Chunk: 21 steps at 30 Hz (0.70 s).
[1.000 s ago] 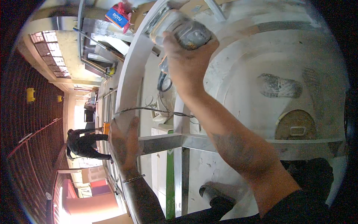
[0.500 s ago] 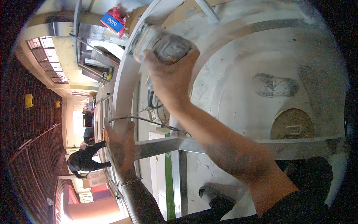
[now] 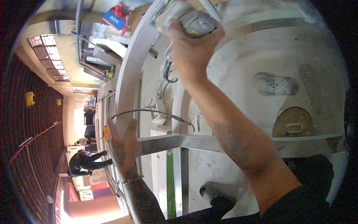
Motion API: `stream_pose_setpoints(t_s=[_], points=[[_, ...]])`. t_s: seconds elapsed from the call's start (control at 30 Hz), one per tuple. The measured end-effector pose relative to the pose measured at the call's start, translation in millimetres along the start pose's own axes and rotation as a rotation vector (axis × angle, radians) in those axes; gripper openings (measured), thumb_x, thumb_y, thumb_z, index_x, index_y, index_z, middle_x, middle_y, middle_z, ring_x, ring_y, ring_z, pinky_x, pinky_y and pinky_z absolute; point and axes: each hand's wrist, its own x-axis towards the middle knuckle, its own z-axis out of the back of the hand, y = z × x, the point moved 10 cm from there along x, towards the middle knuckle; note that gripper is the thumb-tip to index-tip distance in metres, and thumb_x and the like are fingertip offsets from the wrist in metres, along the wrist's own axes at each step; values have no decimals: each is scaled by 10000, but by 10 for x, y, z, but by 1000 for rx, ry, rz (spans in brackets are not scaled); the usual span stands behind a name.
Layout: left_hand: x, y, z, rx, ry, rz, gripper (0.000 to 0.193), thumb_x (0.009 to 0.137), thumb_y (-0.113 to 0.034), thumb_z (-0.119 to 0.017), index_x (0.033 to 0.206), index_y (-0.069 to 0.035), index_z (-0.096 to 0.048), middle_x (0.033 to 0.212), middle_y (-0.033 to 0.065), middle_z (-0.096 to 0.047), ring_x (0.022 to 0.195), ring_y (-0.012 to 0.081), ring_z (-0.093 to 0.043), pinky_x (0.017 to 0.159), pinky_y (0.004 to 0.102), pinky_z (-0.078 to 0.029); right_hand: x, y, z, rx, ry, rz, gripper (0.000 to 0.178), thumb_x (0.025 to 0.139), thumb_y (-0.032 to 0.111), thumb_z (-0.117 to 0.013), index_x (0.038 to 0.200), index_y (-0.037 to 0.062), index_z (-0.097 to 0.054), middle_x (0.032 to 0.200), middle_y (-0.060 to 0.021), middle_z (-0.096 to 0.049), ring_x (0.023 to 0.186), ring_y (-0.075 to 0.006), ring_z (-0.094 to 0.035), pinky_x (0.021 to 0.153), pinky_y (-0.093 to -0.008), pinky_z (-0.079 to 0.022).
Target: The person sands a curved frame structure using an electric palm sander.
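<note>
My right hand [image 3: 195, 50] is wrapped round a dusty, dark-bodied power sander [image 3: 200, 23]. The sander's blurred front end meets the upper stretch of a pale, curved frame [image 3: 130, 61]. Its dark cord [image 3: 166, 74] hangs below my wrist, and a length of dark cable [image 3: 156, 110] crosses the frame's opening. Lower down, my left hand [image 3: 125, 147] lies on the same curved piece, thumb apart from the fingers, beside a straight crossbar [image 3: 160, 145]. That hand is slightly blurred and holds nothing that I can see.
A white carton with a green stripe [image 3: 170, 186] stands under the frame. On the dusty floor are a footprint [image 3: 276, 84] and a tan half-round piece with a handle [image 3: 292, 121]. My shoe [image 3: 214, 194] shows below. Another person in dark clothes [image 3: 80, 162] bends over at left.
My right hand and the sander have moved up and to the right along the curved frame. My left hand stays on the frame. The person at left has shifted posture.
</note>
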Motion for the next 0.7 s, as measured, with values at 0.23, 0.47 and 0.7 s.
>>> stream_pose_setpoints(t_s=[0.23,0.47,0.7], points=[[15,13,49,48,-35,-14,938,893,-471,-790,1580,10,-370,1406,306,-623,1281,437,-634,1087,492,-473,-3,127,-11,106,-8,-141,631,850,29,-809,1308,8,-375,1168,-131,-515,1026,-204,-578,888,-340,-527],[17,-28,-1,122,37,52,972,902,-524,-764,1601,0,-338,1457,338,-567,1348,458,-579,1102,504,-469,-369,38,-50,-50,78,51,711,839,99,-851,1288,-23,-313,1162,-175,-520,931,-183,-626,752,-311,-591],[69,33,-84,96,20,6,861,925,-492,-749,1562,-47,-380,1353,278,-658,1236,410,-657,1026,489,-499,-757,108,38,-375,146,225,708,843,110,-863,1295,-6,-331,1135,-173,-533,863,-184,-632,685,-317,-585]])
